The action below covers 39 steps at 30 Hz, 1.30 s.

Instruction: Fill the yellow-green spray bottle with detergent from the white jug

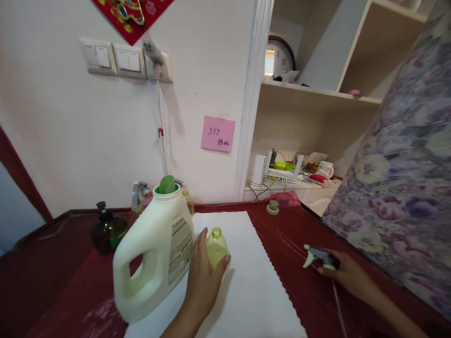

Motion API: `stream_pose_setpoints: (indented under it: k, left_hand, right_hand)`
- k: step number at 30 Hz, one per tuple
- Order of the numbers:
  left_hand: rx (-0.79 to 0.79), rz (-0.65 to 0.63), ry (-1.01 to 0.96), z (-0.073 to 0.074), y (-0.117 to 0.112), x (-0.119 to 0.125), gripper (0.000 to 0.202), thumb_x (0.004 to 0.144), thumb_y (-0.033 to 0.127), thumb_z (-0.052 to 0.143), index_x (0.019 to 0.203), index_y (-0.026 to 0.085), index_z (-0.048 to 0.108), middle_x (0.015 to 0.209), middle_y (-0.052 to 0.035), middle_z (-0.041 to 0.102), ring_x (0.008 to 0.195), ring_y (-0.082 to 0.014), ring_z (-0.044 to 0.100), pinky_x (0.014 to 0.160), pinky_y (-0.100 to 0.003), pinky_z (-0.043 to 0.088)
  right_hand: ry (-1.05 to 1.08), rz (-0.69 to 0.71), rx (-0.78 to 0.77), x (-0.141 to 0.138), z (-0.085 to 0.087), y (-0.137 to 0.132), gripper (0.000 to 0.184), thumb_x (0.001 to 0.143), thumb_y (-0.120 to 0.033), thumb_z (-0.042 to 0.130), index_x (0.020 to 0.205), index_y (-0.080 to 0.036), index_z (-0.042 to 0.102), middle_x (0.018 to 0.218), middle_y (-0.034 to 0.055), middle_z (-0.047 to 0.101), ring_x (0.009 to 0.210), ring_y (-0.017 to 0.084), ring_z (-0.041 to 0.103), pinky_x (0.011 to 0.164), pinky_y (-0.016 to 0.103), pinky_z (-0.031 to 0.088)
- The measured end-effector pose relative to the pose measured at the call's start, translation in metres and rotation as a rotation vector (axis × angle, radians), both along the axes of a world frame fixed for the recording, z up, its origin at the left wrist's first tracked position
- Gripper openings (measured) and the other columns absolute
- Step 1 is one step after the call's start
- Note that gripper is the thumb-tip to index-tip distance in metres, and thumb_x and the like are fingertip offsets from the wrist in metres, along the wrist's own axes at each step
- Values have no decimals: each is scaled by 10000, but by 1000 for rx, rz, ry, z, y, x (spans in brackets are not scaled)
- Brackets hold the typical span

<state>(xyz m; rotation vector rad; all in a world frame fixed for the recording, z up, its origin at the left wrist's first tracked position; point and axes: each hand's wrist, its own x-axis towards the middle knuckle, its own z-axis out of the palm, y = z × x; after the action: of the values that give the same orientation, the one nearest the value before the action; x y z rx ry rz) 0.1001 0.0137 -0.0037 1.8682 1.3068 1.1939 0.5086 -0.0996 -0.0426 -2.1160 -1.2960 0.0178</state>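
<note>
My left hand grips a small clear yellow-green bottle with no cap, standing on a white mat. Just left of it stands a big pale-green detergent jug with a handle and an open green spout. My right hand rests on the red tabletop to the right, fingers on a green and black spray-trigger head whose thin tube trails toward me.
A dark green glass bottle and another spray bottle stand behind the jug. A round beige cap lies near the table's back edge. A floral-covered object fills the right side. Shelves with a router and clock are behind.
</note>
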Motion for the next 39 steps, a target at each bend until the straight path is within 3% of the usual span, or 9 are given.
stream_pose_setpoints:
  k: [4,8,13,18,23,31,39]
  left_hand:
    - [-11,-17,-56,-9,3,4,696,874,388,591,1477,139,350,1525,-184,448,1435,-327,388,1204,-567,282]
    - [-6,-32,-88,-17,7,6,706,857,352,613,1478,140,356,1535,-185,445,1442,-325,385,1211,-560,269]
    - [-33,-76,-109,-18,3,7,625,864,306,594,1439,152,403,1480,-172,503,1394,-311,441,1189,-542,309]
    - [-72,-189,-55,-7,-19,11,638,836,249,613,1439,162,424,1477,-154,505,1394,-294,439,1193,-500,315]
    - [-119,-252,-10,1,-29,13,664,826,245,624,1449,127,426,1483,-175,501,1390,-309,436,1193,-507,315]
    - [-155,-265,25,6,-29,13,691,819,256,632,1461,104,428,1504,-175,490,1396,-311,424,1205,-489,303]
    - [-158,-263,5,7,-29,12,683,804,253,638,1450,156,440,1494,-149,510,1384,-316,438,1197,-499,313]
  right_hand:
    - [120,36,22,-9,23,-1,671,556,-580,703,1069,-149,731,1031,152,787,946,353,732,866,461,572]
    - [177,48,107,-47,69,7,793,630,-665,683,1237,-156,659,1190,152,732,1093,356,673,1023,508,495]
    - [570,96,488,-139,131,34,845,564,-570,845,1312,-248,621,1312,96,659,1169,327,638,1103,532,448]
    - [644,241,933,-207,164,65,751,629,-387,892,1320,-265,624,1303,67,623,1176,253,630,1150,533,410]
    - [595,342,1067,-229,175,83,730,658,-320,889,1330,-238,615,1311,83,566,1221,272,600,1122,543,439]
    - [315,294,1019,-228,166,96,663,710,-381,854,1323,-263,629,1239,70,547,1102,264,627,1032,523,498]
    - [259,314,1056,-225,164,95,705,707,-343,870,1360,-347,606,1210,41,495,1052,224,610,1007,482,518]
